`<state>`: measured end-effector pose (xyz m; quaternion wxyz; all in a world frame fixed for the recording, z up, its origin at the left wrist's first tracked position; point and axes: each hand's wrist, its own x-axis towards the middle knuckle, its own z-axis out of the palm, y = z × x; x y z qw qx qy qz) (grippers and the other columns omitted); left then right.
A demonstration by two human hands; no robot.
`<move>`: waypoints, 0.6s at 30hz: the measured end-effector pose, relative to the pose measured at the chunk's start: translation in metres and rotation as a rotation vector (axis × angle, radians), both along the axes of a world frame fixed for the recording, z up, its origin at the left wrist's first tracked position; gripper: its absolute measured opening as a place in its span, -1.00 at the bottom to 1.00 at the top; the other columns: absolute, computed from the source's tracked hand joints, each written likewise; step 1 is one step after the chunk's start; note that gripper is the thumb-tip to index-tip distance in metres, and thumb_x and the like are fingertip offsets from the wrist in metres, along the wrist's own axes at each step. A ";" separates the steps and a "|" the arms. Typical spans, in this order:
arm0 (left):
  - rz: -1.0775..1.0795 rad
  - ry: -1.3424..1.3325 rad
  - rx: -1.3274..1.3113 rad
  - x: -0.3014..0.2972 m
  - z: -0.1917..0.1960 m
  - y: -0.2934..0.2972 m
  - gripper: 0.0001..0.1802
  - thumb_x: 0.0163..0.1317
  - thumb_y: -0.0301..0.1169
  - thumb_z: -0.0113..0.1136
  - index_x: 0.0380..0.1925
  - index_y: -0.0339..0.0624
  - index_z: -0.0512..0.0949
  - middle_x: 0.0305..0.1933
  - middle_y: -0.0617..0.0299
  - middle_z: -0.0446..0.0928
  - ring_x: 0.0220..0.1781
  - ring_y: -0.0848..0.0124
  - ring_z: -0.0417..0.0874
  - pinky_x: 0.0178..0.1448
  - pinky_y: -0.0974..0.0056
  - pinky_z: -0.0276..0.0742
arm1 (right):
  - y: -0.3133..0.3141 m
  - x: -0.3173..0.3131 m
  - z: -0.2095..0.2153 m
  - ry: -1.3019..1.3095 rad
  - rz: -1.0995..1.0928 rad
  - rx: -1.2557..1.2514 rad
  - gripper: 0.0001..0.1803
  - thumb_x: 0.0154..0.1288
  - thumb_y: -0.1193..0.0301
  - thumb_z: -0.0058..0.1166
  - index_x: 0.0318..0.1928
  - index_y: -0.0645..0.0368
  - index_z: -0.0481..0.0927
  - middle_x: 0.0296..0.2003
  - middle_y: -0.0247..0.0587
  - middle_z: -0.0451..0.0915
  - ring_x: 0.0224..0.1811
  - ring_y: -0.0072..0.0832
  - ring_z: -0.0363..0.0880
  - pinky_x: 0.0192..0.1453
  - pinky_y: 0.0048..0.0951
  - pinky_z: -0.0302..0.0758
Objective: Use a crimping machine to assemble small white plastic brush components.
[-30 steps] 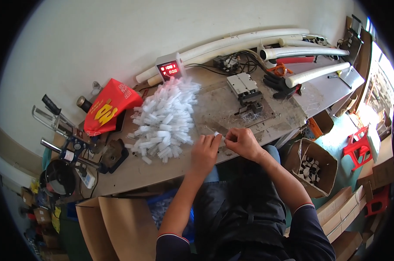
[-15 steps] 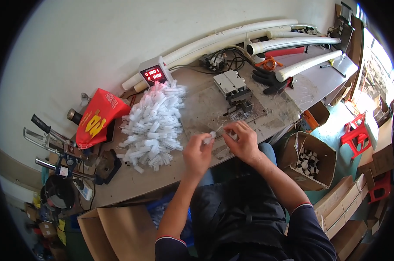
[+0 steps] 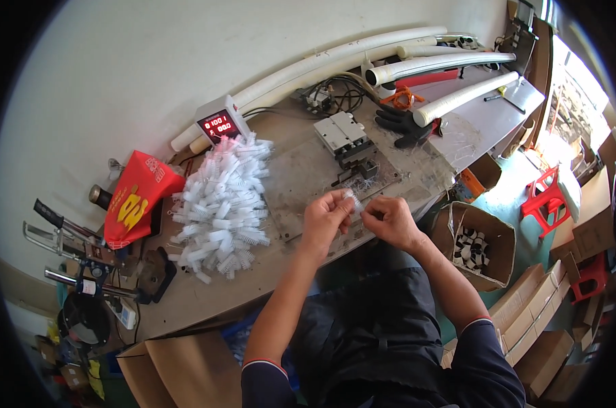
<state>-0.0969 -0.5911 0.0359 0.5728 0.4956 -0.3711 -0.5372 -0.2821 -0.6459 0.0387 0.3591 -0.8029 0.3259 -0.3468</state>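
Observation:
My left hand (image 3: 325,223), over the table's front edge, pinches a small white bristly brush (image 3: 353,196) between thumb and fingers. Close beside it on the right, my right hand (image 3: 392,220) has its fingers curled and pressed together. Whatever they may hold is too small to make out. Just beyond both hands stands a small clamp-like machine (image 3: 343,136) with a light top and a dark metal jaw. Loose clippings (image 3: 360,182) lie around that jaw. To the left, a big heap of similar white brushes (image 3: 221,207) covers part of the table.
A counter box with red digits (image 3: 221,125) stands behind the heap. Farther left are a red bag (image 3: 139,197) and a metal stand (image 3: 90,272). Long pale tubes (image 3: 335,58) and a dark glove (image 3: 404,126) lie at the back. A carton of short pieces (image 3: 474,248) sits right of the table.
My view has shifted, so the table's things appear farther left. Both hands are nearer the machine's jaw, and the left one now tilts the brush upward. The right fingers have curled in more.

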 end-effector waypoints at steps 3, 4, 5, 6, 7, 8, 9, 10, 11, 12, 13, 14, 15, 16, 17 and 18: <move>0.152 -0.083 -0.052 0.002 0.011 -0.014 -0.71 0.44 -0.36 0.29 0.05 -0.29 0.63 -0.33 0.29 0.65 -0.47 0.62 0.55 -0.46 0.48 0.46 | -0.021 -0.003 -0.010 0.056 -0.140 -0.015 -0.83 0.15 0.39 0.23 -0.46 0.26 0.64 -0.51 -0.03 0.63 -0.39 -0.03 0.66 -0.26 -0.14 0.59; 0.200 -0.171 -0.083 0.009 0.006 -0.019 -0.72 0.48 -0.34 0.26 0.06 -0.27 0.62 -0.30 0.29 0.65 -0.46 0.64 0.56 -0.47 0.50 0.46 | -0.027 -0.002 -0.012 0.102 -0.196 -0.070 -0.82 0.16 0.38 0.21 -0.47 0.25 0.64 -0.49 -0.02 0.65 -0.38 -0.03 0.67 -0.24 -0.12 0.59; 0.198 -0.164 -0.079 0.016 0.001 -0.025 -0.72 0.48 -0.34 0.26 0.06 -0.27 0.62 -0.30 0.29 0.65 -0.46 0.64 0.56 -0.47 0.50 0.46 | -0.034 -0.001 -0.015 0.149 -0.251 -0.126 -0.81 0.16 0.36 0.20 -0.47 0.23 0.64 -0.47 -0.02 0.66 -0.36 -0.03 0.68 -0.23 -0.11 0.59; 0.291 -0.230 -0.115 0.024 -0.004 -0.029 -0.74 0.49 -0.34 0.24 0.05 -0.27 0.62 -0.30 0.30 0.64 -0.46 0.64 0.55 -0.47 0.50 0.45 | -0.040 0.003 -0.016 0.164 -0.253 -0.143 -0.80 0.16 0.33 0.18 -0.47 0.21 0.65 -0.45 -0.02 0.67 -0.35 -0.02 0.69 -0.21 -0.08 0.60; 0.383 -0.296 -0.151 0.030 -0.010 -0.032 -0.75 0.50 -0.35 0.23 0.04 -0.27 0.62 -0.30 0.31 0.63 -0.46 0.65 0.54 -0.48 0.50 0.44 | -0.044 0.006 -0.017 0.171 -0.251 -0.140 -0.80 0.16 0.33 0.18 -0.47 0.21 0.65 -0.45 -0.02 0.67 -0.35 -0.02 0.69 -0.21 -0.08 0.60; 0.446 -0.300 -0.145 0.035 -0.016 -0.034 -0.78 0.51 -0.37 0.21 0.00 -0.28 0.62 -0.33 0.32 0.61 -0.47 0.66 0.51 -0.48 0.50 0.43 | -0.047 0.011 -0.018 0.185 -0.282 -0.134 -0.80 0.16 0.32 0.18 -0.47 0.20 0.66 -0.46 -0.02 0.68 -0.35 -0.02 0.69 -0.20 -0.09 0.60; 0.444 -0.292 -0.138 0.037 -0.017 -0.033 -0.78 0.51 -0.37 0.21 0.00 -0.28 0.62 -0.33 0.32 0.61 -0.47 0.66 0.51 -0.48 0.50 0.43 | -0.049 0.014 -0.018 0.202 -0.318 -0.128 -0.79 0.16 0.31 0.18 -0.47 0.19 0.67 -0.47 -0.02 0.68 -0.35 -0.02 0.70 -0.19 -0.09 0.61; 0.474 -0.240 -0.138 0.038 -0.019 -0.033 -0.80 0.49 -0.37 0.22 -0.02 -0.26 0.63 -0.35 0.30 0.63 -0.47 0.65 0.52 -0.45 0.49 0.44 | -0.051 0.018 -0.018 0.212 -0.319 -0.125 -0.79 0.16 0.31 0.18 -0.47 0.19 0.67 -0.47 -0.02 0.68 -0.35 -0.02 0.70 -0.19 -0.09 0.61; 0.504 -0.187 -0.137 0.039 -0.019 -0.032 -0.81 0.47 -0.37 0.23 -0.04 -0.24 0.65 -0.37 0.28 0.65 -0.47 0.64 0.53 -0.41 0.48 0.45 | -0.052 0.021 -0.019 0.216 -0.351 -0.108 -0.79 0.16 0.30 0.18 -0.46 0.18 0.68 -0.47 -0.01 0.68 -0.34 -0.02 0.70 -0.18 -0.09 0.61; 0.517 -0.284 -0.121 0.041 -0.020 -0.032 -0.82 0.47 -0.37 0.23 -0.07 -0.23 0.65 -0.38 0.31 0.64 -0.44 0.61 0.57 -0.35 0.47 0.49 | -0.053 0.025 -0.019 0.218 -0.378 -0.091 -0.78 0.16 0.28 0.19 -0.46 0.17 0.70 -0.48 -0.01 0.68 -0.34 -0.01 0.70 -0.17 -0.09 0.62; 0.521 -0.278 -0.116 0.041 -0.021 -0.032 -0.82 0.47 -0.37 0.23 -0.07 -0.23 0.65 -0.38 0.31 0.64 -0.44 0.61 0.57 -0.35 0.47 0.49 | -0.053 0.026 -0.019 0.225 -0.374 -0.091 -0.78 0.16 0.28 0.19 -0.46 0.17 0.70 -0.48 -0.01 0.68 -0.34 -0.01 0.70 -0.17 -0.09 0.62; 0.511 -0.334 -0.133 0.038 -0.022 -0.031 -0.82 0.46 -0.37 0.24 -0.08 -0.23 0.66 -0.38 0.31 0.65 -0.42 0.58 0.60 -0.32 0.43 0.51 | -0.053 0.027 -0.019 0.238 -0.393 -0.069 -0.78 0.15 0.27 0.19 -0.45 0.17 0.71 -0.48 0.00 0.68 -0.34 0.00 0.71 -0.17 -0.08 0.62; 0.501 -0.390 -0.151 0.037 -0.024 -0.031 -0.83 0.46 -0.37 0.24 -0.08 -0.23 0.66 -0.38 0.30 0.66 -0.40 0.55 0.64 -0.28 0.40 0.54 | -0.053 0.029 -0.019 0.249 -0.413 -0.048 -0.78 0.15 0.27 0.19 -0.44 0.16 0.72 -0.49 0.01 0.68 -0.34 0.01 0.71 -0.16 -0.08 0.62; 0.504 -0.386 -0.149 0.036 -0.026 -0.032 -0.83 0.46 -0.37 0.24 -0.08 -0.23 0.66 -0.38 0.30 0.66 -0.40 0.55 0.64 -0.28 0.40 0.54 | -0.053 0.030 -0.020 0.254 -0.409 -0.049 -0.78 0.15 0.27 0.19 -0.44 0.16 0.72 -0.49 0.01 0.68 -0.34 0.01 0.71 -0.16 -0.08 0.62; 0.507 -0.441 -0.166 0.036 -0.027 -0.032 -0.83 0.45 -0.38 0.24 -0.10 -0.23 0.66 -0.38 0.27 0.68 -0.38 0.51 0.67 -0.24 0.37 0.57 | -0.053 0.031 -0.021 0.256 -0.423 -0.054 -0.78 0.14 0.26 0.20 -0.44 0.16 0.72 -0.49 0.01 0.68 -0.34 0.01 0.71 -0.16 -0.08 0.61; 0.506 -0.495 -0.184 0.035 -0.028 -0.032 -0.83 0.44 -0.38 0.25 -0.11 -0.23 0.67 -0.37 0.24 0.70 -0.35 0.47 0.71 -0.20 0.33 0.60 | -0.052 0.031 -0.021 0.259 -0.438 -0.060 -0.77 0.14 0.26 0.20 -0.44 0.16 0.72 -0.49 0.01 0.68 -0.34 0.01 0.71 -0.16 -0.08 0.61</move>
